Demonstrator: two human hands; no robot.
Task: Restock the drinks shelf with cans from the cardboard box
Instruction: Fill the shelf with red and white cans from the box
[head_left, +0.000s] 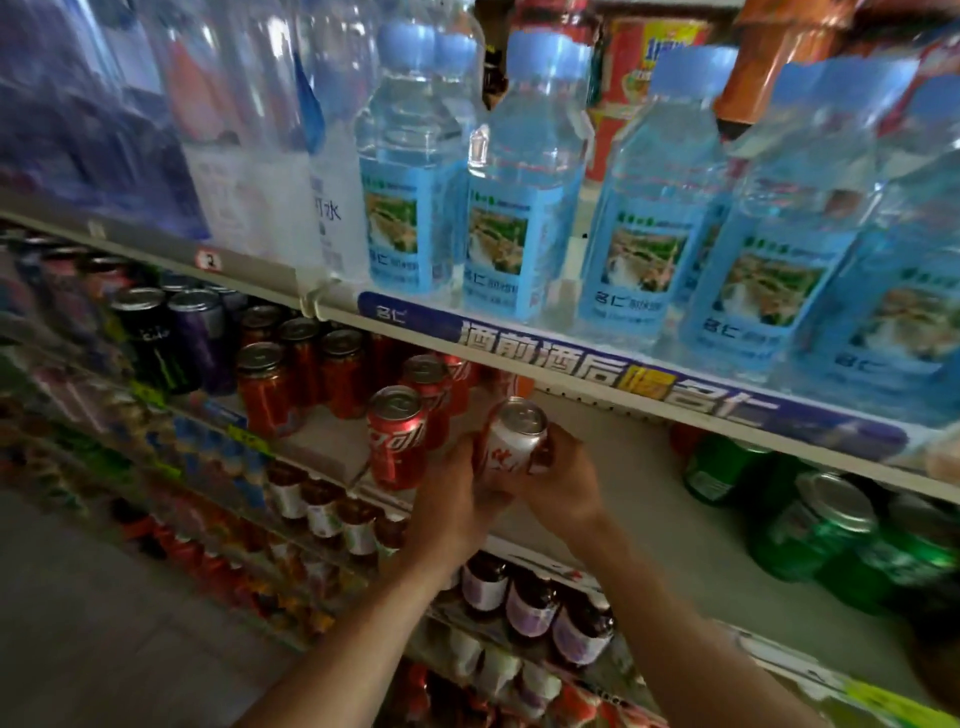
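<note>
Both hands are cradling one silver-white can (511, 439) upright over the drinks shelf (649, 519): the left hand (457, 499) is wrapping its near-left side and the right hand (563, 480) is curling round its right side, probably to keep it level while lowering it. It is hanging just right of the red cola cans (397, 436), at the left edge of the bare stretch before the green cans (810, 525) far right, likely starting a new row there. The cardboard box is not showing anywhere.
</note>
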